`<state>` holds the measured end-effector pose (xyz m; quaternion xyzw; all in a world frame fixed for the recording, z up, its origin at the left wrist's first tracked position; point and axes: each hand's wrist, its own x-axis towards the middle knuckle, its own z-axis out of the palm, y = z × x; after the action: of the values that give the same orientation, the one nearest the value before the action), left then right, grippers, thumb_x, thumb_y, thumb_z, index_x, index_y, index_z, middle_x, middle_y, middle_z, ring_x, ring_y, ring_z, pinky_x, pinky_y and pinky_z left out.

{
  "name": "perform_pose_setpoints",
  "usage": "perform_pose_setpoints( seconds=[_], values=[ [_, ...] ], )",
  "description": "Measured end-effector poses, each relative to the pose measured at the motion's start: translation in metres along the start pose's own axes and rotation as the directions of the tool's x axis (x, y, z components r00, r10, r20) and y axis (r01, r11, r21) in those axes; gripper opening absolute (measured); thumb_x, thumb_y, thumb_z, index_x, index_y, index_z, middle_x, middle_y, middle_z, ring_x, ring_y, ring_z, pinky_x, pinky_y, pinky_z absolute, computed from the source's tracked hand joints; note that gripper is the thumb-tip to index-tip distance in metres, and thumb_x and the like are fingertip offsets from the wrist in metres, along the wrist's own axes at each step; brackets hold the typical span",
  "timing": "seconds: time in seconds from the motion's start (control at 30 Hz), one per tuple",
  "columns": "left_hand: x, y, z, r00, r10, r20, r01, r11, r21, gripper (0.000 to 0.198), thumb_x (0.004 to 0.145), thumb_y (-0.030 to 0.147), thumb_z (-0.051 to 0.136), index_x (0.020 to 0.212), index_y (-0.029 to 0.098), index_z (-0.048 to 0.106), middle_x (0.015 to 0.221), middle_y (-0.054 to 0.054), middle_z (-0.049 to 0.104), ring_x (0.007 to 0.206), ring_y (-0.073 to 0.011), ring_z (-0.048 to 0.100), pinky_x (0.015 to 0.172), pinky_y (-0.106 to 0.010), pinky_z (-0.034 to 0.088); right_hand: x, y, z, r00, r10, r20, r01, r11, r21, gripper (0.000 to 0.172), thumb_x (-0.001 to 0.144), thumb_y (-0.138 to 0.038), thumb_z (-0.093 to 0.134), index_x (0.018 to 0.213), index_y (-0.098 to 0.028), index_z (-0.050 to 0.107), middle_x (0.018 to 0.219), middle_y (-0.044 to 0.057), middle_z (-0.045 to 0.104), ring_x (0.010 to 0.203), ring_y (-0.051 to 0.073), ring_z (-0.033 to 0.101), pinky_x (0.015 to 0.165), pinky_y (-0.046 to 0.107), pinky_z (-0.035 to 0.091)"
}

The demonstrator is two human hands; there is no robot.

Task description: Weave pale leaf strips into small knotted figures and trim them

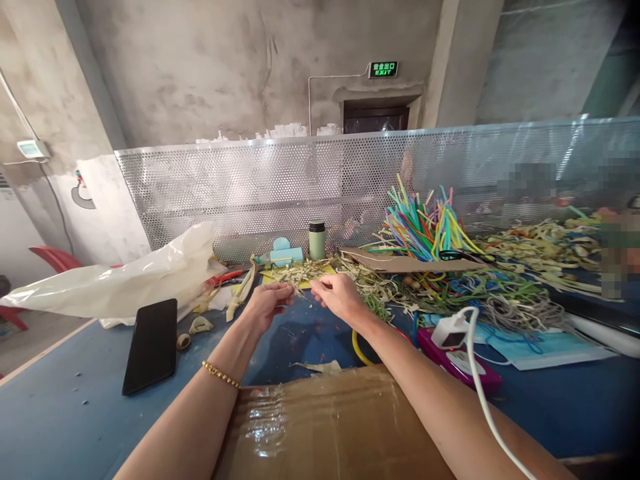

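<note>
My left hand (270, 305) is closed in a pinch, with thin dried plant strips (299, 291) showing at its fingertips. Across a small gap, my right hand (341, 295) also pinches, thumb against forefinger; whatever it holds is too small to make out. Both hands are just above the blue table, in front of a loose heap of dried plant scraps (300, 271) on a yellow sheet (267, 275). A curled pale piece of husk-like material (327, 367) lies below the hands, by a cardboard box (325, 427) under my forearms.
Left are a black phone (151, 347), a tape roll (183, 341) and a plastic bag (125, 283). A green bottle (317, 240) stands behind. Colourful sticks (430, 227), cord and plant strips crowd the right, near a purple power strip (463, 365) and white cable (477, 373).
</note>
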<state>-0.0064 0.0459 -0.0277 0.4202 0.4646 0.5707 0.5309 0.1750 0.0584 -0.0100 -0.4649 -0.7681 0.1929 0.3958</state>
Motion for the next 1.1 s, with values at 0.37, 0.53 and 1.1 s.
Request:
perform_pose_setpoints(
  seconds=[0.37, 0.53, 1.1],
  values=[
    [0.029, -0.009, -0.03, 0.989, -0.009, -0.145, 0.024, 0.994, 0.104, 0.031, 0.048, 0.022, 0.086, 0.068, 0.013, 0.065, 0.061, 0.0, 0.063, 0.05, -0.0102, 0.057, 0.046, -0.021, 0.036, -0.1, -0.077, 0.052, 0.546, -0.567, 0.617, 0.741, 0.67, -0.041, 0.056, 0.083, -0.056, 0.062, 0.113, -0.009, 0.063, 0.105, 0.017, 0.064, 0.096, 0.028, 0.056, 0.083, 0.042, 0.05],
    [0.038, 0.005, -0.031, 0.986, -0.027, -0.162, 0.045, 0.993, 0.111, 0.027, 0.051, 0.016, 0.083, 0.07, 0.012, 0.063, 0.061, 0.0, 0.063, 0.05, -0.0119, 0.059, 0.047, -0.022, 0.039, -0.115, -0.075, 0.067, 0.608, -0.584, 0.538, 0.744, 0.656, -0.129, 0.052, 0.085, -0.061, 0.054, 0.108, -0.014, 0.058, 0.099, 0.012, 0.061, 0.089, 0.027, 0.055, 0.078, 0.043, 0.052],
    [0.088, 0.012, -0.038, 0.991, -0.108, -0.076, 0.125, 0.955, 0.269, 0.017, 0.067, 0.002, 0.072, 0.067, 0.013, 0.059, 0.054, 0.001, 0.059, 0.044, -0.0103, 0.055, 0.045, -0.021, 0.042, -0.108, -0.058, 0.094, 0.542, -0.692, 0.477, 0.838, 0.489, -0.243, 0.012, 0.094, -0.028, 0.052, 0.094, -0.017, 0.054, 0.088, 0.007, 0.06, 0.075, 0.021, 0.054, 0.049, 0.028, 0.039]
  ],
)
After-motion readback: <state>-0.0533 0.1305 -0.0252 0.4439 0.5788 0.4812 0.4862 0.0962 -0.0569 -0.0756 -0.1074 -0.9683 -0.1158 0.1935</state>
